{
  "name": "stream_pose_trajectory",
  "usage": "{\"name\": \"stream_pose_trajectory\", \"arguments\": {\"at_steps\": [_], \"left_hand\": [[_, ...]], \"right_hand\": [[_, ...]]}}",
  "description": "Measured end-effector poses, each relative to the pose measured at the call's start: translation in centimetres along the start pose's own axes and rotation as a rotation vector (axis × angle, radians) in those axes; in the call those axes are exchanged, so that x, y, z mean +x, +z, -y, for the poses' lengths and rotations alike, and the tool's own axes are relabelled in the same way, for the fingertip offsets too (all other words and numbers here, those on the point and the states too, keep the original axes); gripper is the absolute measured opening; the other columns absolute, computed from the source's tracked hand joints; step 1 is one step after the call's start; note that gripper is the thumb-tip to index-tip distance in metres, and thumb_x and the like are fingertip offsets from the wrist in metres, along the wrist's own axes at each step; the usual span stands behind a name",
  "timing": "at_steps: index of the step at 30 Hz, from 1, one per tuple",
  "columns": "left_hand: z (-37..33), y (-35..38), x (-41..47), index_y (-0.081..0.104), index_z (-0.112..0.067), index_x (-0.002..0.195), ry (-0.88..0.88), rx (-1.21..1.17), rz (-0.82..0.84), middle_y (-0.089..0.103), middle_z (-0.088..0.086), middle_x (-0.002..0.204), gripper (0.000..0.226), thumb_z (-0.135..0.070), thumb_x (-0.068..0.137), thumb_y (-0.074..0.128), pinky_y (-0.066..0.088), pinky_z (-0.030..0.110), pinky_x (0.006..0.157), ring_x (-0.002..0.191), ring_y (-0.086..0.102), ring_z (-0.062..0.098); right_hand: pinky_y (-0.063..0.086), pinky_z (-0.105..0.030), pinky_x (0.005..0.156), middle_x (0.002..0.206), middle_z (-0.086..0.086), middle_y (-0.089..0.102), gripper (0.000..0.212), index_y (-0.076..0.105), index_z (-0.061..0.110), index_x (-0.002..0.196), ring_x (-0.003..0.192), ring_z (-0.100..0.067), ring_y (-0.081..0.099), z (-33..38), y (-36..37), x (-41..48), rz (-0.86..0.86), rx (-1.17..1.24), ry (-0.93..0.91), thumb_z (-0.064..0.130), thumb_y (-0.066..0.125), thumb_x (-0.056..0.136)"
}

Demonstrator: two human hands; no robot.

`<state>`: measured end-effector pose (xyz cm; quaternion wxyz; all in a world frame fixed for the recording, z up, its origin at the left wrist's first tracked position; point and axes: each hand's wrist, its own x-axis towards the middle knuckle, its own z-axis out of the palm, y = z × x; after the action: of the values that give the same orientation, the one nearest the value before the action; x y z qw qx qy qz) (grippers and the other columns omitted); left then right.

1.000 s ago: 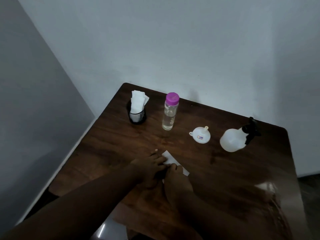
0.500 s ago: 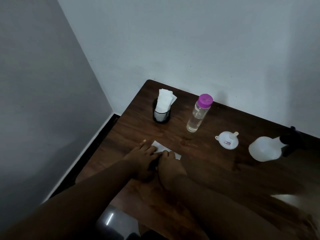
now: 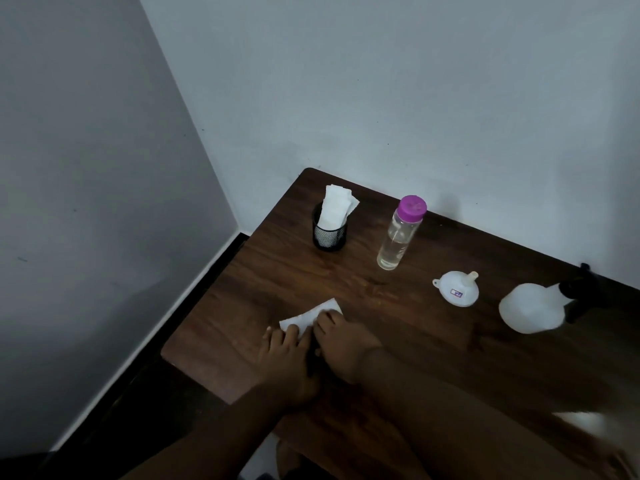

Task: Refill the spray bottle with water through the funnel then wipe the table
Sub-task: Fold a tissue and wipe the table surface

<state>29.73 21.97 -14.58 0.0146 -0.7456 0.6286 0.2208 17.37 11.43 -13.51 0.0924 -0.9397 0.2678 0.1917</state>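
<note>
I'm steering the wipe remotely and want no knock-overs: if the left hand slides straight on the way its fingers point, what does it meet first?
The left hand points up-table, past the tissue under its fingertips. The mesh tissue holder seems first in line, though depth is unclear; the water bottle stands to its right.

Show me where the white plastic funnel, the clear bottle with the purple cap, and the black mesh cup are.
White plastic funnel (image 3: pixel 456 293): head view, on its upturned cone.
Clear bottle with purple cap (image 3: pixel 398 237): head view, mid-body.
Black mesh cup (image 3: pixel 329 234): head view, front wall.
</note>
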Motion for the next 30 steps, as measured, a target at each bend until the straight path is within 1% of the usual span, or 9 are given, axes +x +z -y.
{"name": "stream_pose_trajectory", "arguments": {"at_steps": [3,6,8,12,15,20,23,27,30], "left_hand": [[-2.2,0.8,-0.9,0.013,-0.031,0.16,-0.045,-0.033,0.038,0.027,0.006,0.16,0.086,-0.071,0.088,0.037,0.003,0.053,0.127,0.149,0.021,0.036],[-4.6,1.0,-1.4,0.011,-0.032,0.16,-0.067,-0.077,0.04,0.029,0.003,0.158,0.083,-0.067,0.09,0.038,0.003,0.052,0.126,0.148,0.023,0.032],[-6.2,1.4,-1.8,0.013,-0.032,0.159,-0.075,-0.069,0.049,0.032,0.002,0.156,0.083,-0.068,0.088,0.037,0.005,0.052,0.126,0.146,0.026,0.03],[-9.9,2.5,-2.4,0.023,-0.032,0.156,-0.082,-0.077,0.075,0.037,0.001,0.151,0.09,-0.078,0.078,0.028,0.011,0.053,0.125,0.142,0.032,0.029],[-13.0,3.1,-2.8,0.027,-0.03,0.155,-0.087,-0.076,0.071,0.041,-0.001,0.146,0.091,-0.079,0.079,0.031,0.012,0.052,0.125,0.138,0.035,0.027],[-17.7,4.1,-3.3,0.024,-0.027,0.156,-0.072,-0.064,0.099,0.038,0.003,0.151,0.092,-0.08,0.082,0.035,0.014,0.052,0.124,0.14,0.034,0.03],[-20.4,4.6,-3.6,0.023,-0.024,0.156,-0.049,-0.041,0.125,0.037,0.005,0.151,0.094,-0.082,0.083,0.033,0.017,0.051,0.122,0.139,0.034,0.033],[-23.4,5.5,-3.7,0.026,-0.026,0.155,-0.013,-0.034,0.144,0.038,0.006,0.151,0.099,-0.085,0.075,0.024,0.021,0.052,0.12,0.137,0.036,0.033],[-25.8,5.9,-4.1,0.025,-0.024,0.156,0.016,-0.029,0.161,0.036,0.008,0.153,0.11,-0.086,0.066,0.012,0.022,0.052,0.119,0.137,0.036,0.035]], "right_hand": [[0.031,-0.044,0.117,0.156,-0.011,0.034,0.054,0.039,0.012,0.147,0.144,-0.028,0.031,-1.1,0.7,-1.3,-0.028,-0.019,-0.049,0.035,0.048,0.099],[0.019,-0.044,0.123,0.159,-0.01,0.032,0.054,0.037,0.012,0.149,0.148,-0.026,0.026,-2.4,1.3,-2.7,-0.033,-0.008,-0.087,0.034,0.046,0.1],[0.014,-0.044,0.124,0.159,-0.01,0.031,0.054,0.037,0.013,0.15,0.149,-0.026,0.024,-3.4,1.9,-3.8,-0.026,-0.012,-0.113,0.034,0.044,0.101],[0.015,-0.047,0.124,0.16,-0.009,0.031,0.055,0.036,0.014,0.15,0.149,-0.026,0.023,-5.5,3.2,-6.3,-0.009,-0.062,-0.156,0.034,0.046,0.1],[0.014,-0.047,0.124,0.161,-0.01,0.028,0.056,0.033,0.013,0.152,0.15,-0.026,0.022,-7.1,4.0,-8.5,0.002,-0.077,-0.168,0.032,0.043,0.1],[0.009,-0.045,0.124,0.16,-0.012,0.028,0.053,0.035,0.011,0.151,0.149,-0.027,0.024,-9.4,5.0,-12.6,-0.019,-0.063,-0.16,0.028,0.039,0.101],[0.007,-0.045,0.124,0.161,-0.012,0.028,0.053,0.035,0.01,0.15,0.15,-0.027,0.023,-10.8,5.8,-15.1,-0.011,-0.089,-0.147,0.029,0.038,0.102],[0.006,-0.044,0.125,0.16,-0.013,0.029,0.051,0.036,0.009,0.149,0.149,-0.027,0.023,-12.5,6.6,-17.9,0.01,-0.095,-0.122,0.027,0.039,0.102],[0.006,-0.043,0.125,0.16,-0.012,0.029,0.052,0.037,0.01,0.149,0.149,-0.026,0.023,-13.8,7.6,-20.0,0.02,-0.069,-0.095,0.028,0.04,0.101]]}}
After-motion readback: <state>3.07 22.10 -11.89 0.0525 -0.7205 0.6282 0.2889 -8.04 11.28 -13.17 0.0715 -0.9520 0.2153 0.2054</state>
